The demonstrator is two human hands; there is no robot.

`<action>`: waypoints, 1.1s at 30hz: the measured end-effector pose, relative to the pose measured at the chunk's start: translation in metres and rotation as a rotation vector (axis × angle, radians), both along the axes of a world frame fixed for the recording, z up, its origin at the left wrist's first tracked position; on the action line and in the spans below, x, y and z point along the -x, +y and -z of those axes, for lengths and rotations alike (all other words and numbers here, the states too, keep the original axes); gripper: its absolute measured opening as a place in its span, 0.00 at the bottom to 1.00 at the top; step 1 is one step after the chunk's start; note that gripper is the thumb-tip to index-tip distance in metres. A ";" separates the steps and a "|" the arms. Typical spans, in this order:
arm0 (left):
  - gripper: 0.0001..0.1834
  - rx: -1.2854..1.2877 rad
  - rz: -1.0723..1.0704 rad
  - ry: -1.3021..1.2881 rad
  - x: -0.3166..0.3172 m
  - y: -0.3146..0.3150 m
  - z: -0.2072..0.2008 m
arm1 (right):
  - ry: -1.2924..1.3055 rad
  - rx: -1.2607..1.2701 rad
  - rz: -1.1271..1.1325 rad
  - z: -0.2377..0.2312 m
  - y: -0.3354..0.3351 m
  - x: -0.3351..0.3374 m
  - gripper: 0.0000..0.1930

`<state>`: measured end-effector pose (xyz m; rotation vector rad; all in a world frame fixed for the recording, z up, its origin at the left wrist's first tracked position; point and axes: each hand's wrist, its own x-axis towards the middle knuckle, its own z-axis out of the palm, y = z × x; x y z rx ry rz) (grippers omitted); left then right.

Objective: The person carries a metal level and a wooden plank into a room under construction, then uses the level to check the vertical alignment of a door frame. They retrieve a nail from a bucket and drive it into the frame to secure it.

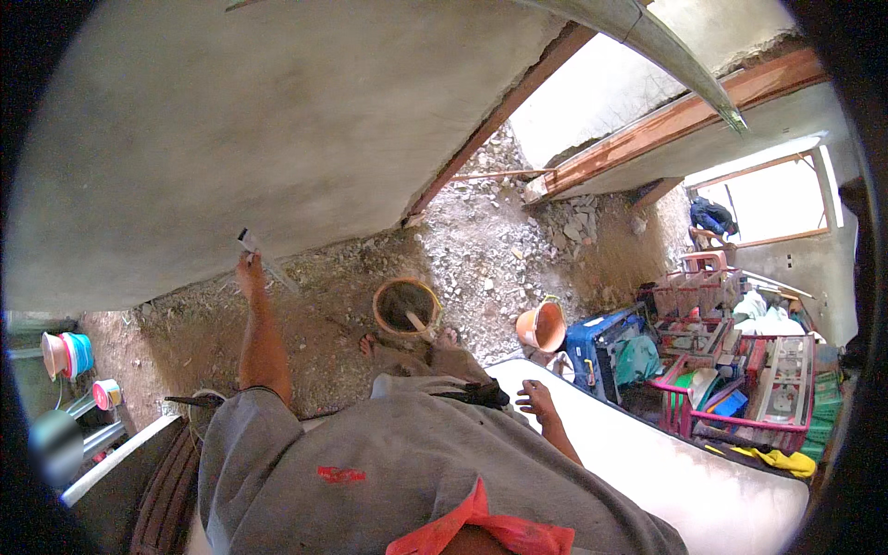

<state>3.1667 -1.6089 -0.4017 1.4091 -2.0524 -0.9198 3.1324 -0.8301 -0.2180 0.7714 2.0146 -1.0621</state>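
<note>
My left hand point(250, 276) is closed round a small pale tool with a dark end point(247, 241), held up close to the plastered wall point(231, 148). Its exact kind is too small to make out. My right hand point(535, 400) hangs at my side, fingers apart and holding nothing, above the edge of a white panel or mattress point(638, 453). Between my arms, at my feet, a round bucket point(377, 310) contains a greyish mix, with a pale stick or handle point(416, 322) leaning in it.
Rubble point(481, 240) covers the ground ahead. Right of it are an orange bucket point(541, 328), a blue case point(592, 351) and pink racks point(680, 407) full of household things. A person point(710, 217) bends by the far window. Colourful tubs point(79, 354) stand left; a pole point(666, 51) crosses above.
</note>
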 end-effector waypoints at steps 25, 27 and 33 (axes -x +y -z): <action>0.35 -0.198 -0.034 0.143 0.007 -0.093 0.010 | -0.059 -0.009 -0.181 0.004 -0.010 0.009 0.24; 0.37 -0.295 -0.120 0.167 0.006 -0.085 0.006 | -0.089 -0.017 -0.127 0.007 -0.016 0.021 0.27; 0.21 -0.523 -0.528 0.545 -0.023 -0.009 0.001 | 0.007 -0.003 -0.229 0.016 -0.036 0.059 0.28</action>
